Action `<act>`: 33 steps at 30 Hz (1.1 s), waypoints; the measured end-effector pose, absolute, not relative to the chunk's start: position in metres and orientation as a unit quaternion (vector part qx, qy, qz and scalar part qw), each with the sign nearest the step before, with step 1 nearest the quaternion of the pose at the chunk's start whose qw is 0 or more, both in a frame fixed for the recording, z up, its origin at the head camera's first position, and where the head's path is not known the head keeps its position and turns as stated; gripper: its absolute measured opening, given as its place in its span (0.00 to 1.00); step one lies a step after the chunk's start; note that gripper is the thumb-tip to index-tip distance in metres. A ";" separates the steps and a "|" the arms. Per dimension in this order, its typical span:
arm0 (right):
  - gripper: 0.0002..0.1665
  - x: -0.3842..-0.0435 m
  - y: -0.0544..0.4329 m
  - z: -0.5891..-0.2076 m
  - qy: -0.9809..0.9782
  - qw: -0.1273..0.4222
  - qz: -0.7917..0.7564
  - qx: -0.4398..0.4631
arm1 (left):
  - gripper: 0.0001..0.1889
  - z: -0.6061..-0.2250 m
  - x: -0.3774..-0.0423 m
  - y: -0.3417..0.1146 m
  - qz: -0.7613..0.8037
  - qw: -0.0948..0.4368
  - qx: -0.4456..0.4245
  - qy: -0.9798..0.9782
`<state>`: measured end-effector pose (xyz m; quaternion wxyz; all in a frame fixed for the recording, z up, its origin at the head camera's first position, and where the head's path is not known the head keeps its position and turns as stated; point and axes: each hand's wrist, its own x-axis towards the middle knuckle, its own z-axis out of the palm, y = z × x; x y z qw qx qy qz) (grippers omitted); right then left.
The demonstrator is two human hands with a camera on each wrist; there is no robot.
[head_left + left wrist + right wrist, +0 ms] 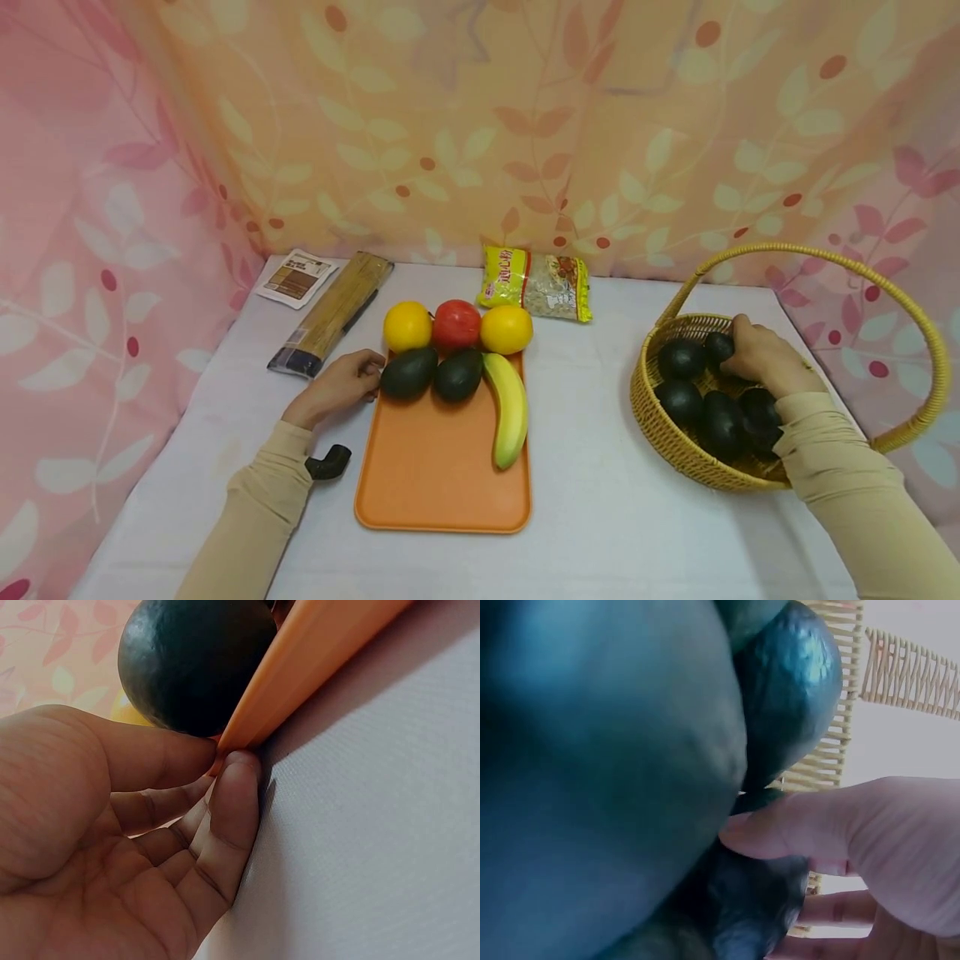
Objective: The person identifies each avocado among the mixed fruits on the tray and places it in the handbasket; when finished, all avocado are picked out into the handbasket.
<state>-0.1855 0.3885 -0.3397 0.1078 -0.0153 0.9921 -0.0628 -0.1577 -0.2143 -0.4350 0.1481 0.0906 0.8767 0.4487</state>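
At the table's (600, 500) back edge: a bag (534, 283). Left hand (339, 387) pinching the tray's (442, 479) left edge, right hand (768, 358) gripping an avocado (717, 347), others (682, 361) crowding it.

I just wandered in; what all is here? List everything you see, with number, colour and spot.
Tablecloth: 1, white, across the scene
Tray: 1, orange, mid-cloth
Basket: 1, yellow-tan, right
Avocados: at least 7, blackish green, 2 on tray, the others in basket
Round fruits: 2, yellow, tray's far end
Red fruit: 1, red, between them
Banana: 1, yellow, tray's right side
Noodle bag: 1, yellow and clear, beyond tray
Long pack: 1, tan and dark, far left
Packet: 1, white and brown, left of long pack
Curtain: count unclear, pink and yellow-orange, behind and both sides
Dark piece: 1, black, by left sleeve
Sleeves: 2, beige, lower left and right
Left grip: 1, bare, pinching tray rim
Right grip: 1, bare, in basket, holding an avocado
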 end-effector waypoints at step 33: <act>0.12 -0.145 0.291 -0.291 0.976 -0.184 -0.080 -0.090 | 0.18 -0.434 -0.158 -0.216 0.449 0.148 0.098 0.875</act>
